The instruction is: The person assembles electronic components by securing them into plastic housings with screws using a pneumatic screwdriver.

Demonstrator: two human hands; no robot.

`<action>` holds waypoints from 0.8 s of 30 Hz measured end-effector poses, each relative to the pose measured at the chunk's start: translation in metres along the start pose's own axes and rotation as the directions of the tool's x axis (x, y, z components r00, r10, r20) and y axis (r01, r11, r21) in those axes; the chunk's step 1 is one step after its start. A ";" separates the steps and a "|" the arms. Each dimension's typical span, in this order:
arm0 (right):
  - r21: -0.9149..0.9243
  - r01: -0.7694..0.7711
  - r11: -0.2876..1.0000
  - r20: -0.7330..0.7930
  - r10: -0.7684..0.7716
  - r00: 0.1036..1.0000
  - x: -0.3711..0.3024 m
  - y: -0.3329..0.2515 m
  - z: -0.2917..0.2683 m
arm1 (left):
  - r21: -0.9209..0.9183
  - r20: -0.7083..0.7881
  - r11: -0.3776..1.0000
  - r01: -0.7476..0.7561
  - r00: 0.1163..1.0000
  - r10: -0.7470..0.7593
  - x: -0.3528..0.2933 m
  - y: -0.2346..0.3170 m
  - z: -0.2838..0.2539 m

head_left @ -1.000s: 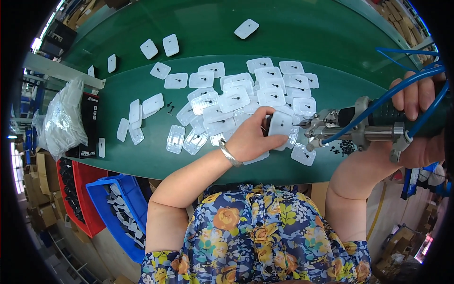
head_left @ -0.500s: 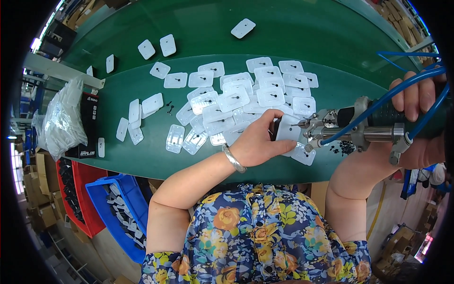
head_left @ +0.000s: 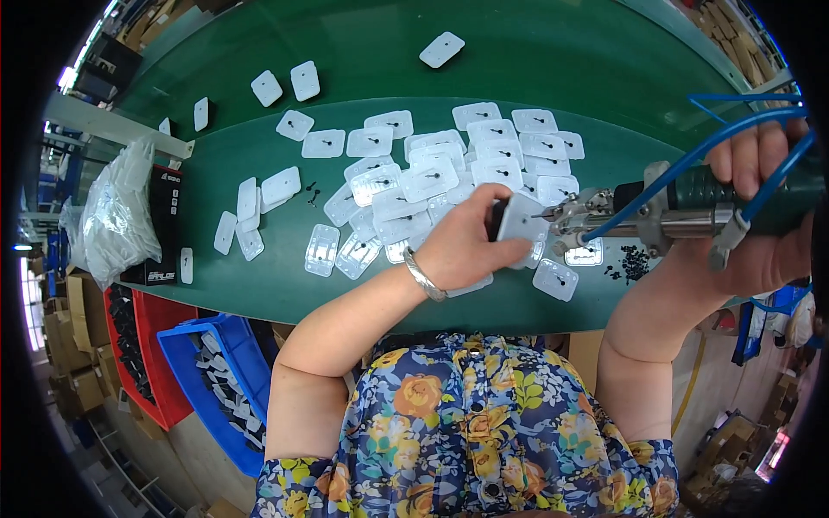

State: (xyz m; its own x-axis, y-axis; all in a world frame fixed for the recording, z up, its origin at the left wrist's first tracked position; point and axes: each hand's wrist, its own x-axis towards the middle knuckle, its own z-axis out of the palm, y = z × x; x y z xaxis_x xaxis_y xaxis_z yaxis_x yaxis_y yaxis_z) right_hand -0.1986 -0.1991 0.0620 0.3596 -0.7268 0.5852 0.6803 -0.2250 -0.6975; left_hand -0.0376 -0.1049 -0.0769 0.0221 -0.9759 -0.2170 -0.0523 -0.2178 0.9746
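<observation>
Bare green conveyor surface [head_left: 285, 293] lies open left of and below the left hand [head_left: 462, 250]. Ahead, overlapping white rectangular plastic plates [head_left: 449, 168] crowd the belt. Loose small black screws [head_left: 635, 262] lie beneath the right hand [head_left: 760, 186].

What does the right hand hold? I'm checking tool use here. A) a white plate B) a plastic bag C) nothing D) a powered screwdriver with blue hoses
D: the right hand grips a screwdriver trailing blue hoses, its tip at the white plate held by the left hand.
</observation>
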 end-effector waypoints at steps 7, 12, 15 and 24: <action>-0.242 0.083 0.967 -0.128 -0.116 0.985 0.007 -0.008 0.001 | -0.148 -0.068 0.989 0.023 0.997 -0.033 -0.004 -0.017 -0.021; -0.267 0.099 0.959 -0.180 -0.151 0.972 0.012 0.002 0.018 | -0.492 0.157 0.842 0.222 0.974 -0.165 -0.003 -0.012 -0.008; -0.286 0.116 0.951 -0.214 -0.181 0.960 0.012 0.001 0.024 | -0.497 0.190 0.838 0.225 0.970 -0.148 0.001 -0.017 -0.004; -0.314 0.147 0.938 -0.306 -0.247 0.920 0.012 -0.002 0.031 | -0.413 0.142 0.891 0.191 0.979 -0.144 0.005 -0.009 0.000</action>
State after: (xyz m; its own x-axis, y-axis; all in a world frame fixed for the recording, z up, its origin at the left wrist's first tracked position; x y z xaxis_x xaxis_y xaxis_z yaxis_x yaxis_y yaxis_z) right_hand -0.1757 -0.1876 0.0833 -0.0323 -0.8111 0.5840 0.4908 -0.5218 -0.6977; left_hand -0.0365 -0.1081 -0.0865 -0.1128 -0.9259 -0.3605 0.3695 -0.3758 0.8498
